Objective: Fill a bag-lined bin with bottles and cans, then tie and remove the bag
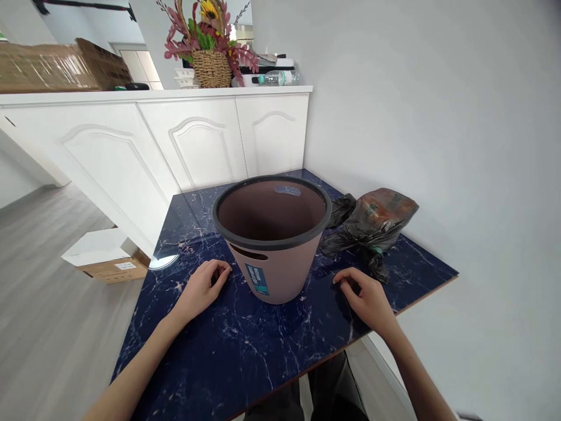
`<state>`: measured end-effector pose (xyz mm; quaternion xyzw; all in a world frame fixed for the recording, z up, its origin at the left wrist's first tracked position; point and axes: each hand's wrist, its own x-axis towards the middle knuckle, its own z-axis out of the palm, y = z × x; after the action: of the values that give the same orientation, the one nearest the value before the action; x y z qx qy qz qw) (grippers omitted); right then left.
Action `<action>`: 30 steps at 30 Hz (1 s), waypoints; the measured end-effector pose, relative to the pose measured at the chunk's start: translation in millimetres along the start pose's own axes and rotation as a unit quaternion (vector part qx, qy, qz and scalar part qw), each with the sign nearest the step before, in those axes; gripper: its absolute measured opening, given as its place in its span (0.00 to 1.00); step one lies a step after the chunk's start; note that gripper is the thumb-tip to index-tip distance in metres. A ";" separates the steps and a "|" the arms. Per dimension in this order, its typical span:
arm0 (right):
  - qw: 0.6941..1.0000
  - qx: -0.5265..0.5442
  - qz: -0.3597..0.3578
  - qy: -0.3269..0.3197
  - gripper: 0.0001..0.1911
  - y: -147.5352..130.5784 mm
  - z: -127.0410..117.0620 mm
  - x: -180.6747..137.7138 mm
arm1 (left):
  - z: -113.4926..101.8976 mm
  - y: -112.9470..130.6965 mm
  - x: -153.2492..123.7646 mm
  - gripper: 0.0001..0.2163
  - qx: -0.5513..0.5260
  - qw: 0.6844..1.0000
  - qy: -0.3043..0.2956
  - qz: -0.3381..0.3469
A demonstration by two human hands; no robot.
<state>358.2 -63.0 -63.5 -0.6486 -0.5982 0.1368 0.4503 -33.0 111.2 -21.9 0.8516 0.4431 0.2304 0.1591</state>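
Observation:
A dusty-pink plastic trash bin with a dark grey rim stands upright on a blue marbled table. It has a slot handle and a blue-green label on its near side; inside, a printed sticker shows on the far wall, while the bottom is hidden. My left hand rests on the table just left of the bin, fingers curled, with nothing visible in it. To the bin's right, my right hand lies with curled fingers, also holding nothing I can see. Neither hand touches the bin.
A black plastic bag with reddish-brown contents lies behind my right hand by the wall. White cabinets border the far table edge, topped by a flower basket and a bottle. A cardboard box sits on the floor at left.

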 end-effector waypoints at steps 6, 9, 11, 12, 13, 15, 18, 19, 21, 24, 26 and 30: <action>1.000 -0.005 0.004 -0.002 0.11 -0.1 0.4 0.1 | 0.0 -2.0 0.7 0.18 0.002 1.000 -0.001 0.003; 1.000 -0.005 0.005 -0.003 0.11 0.0 0.6 -0.1 | 0.1 -2.7 0.6 0.18 0.002 1.000 -0.006 0.006; 1.000 -0.004 0.008 -0.004 0.11 -0.3 0.5 0.2 | 0.0 -2.9 0.7 0.18 0.003 1.000 -0.009 0.008; 1.000 -0.004 0.010 -0.003 0.11 -0.5 0.5 0.5 | -0.1 -3.0 0.9 0.18 0.004 1.000 -0.010 0.009; 1.000 -0.004 0.010 -0.002 0.11 -0.6 0.4 0.9 | -0.2 -3.1 1.2 0.18 0.007 1.000 -0.012 0.010; 1.000 -0.006 0.007 0.001 0.12 -0.8 0.6 1.7 | -0.5 -3.5 1.9 0.18 0.012 1.000 -0.013 0.011; 1.000 -0.012 0.001 0.006 0.12 -0.9 1.5 1.9 | -1.1 -4.4 2.8 0.18 0.013 1.000 -0.015 0.014; 1.000 -0.014 -0.001 0.010 0.12 -1.3 1.8 1.6 | -1.4 -4.6 2.9 0.18 0.012 1.000 -0.014 0.016; 1.000 -0.018 -0.007 0.021 0.11 -3.6 1.7 1.4 | -2.1 -4.6 2.7 0.18 0.007 1.000 -0.016 0.020; 0.997 -0.016 -0.029 0.076 0.10 -12.8 -1.9 7.8 | -3.7 -3.1 1.2 0.17 0.000 0.999 -0.023 0.024; 0.989 -0.027 -0.067 0.130 0.10 -21.9 -6.7 21.3 | -4.9 -1.5 -0.2 0.17 -0.006 0.999 -0.027 0.025; 0.966 -0.143 -0.144 0.159 0.13 -34.7 -14.1 75.2 | -6.9 0.1 -2.9 0.16 -0.020 0.999 -0.022 0.028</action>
<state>364.2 -5.5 -2.6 -0.6264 -0.6199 -0.1215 0.4567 -38.1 109.2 -16.8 0.8653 0.4108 0.2245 0.1790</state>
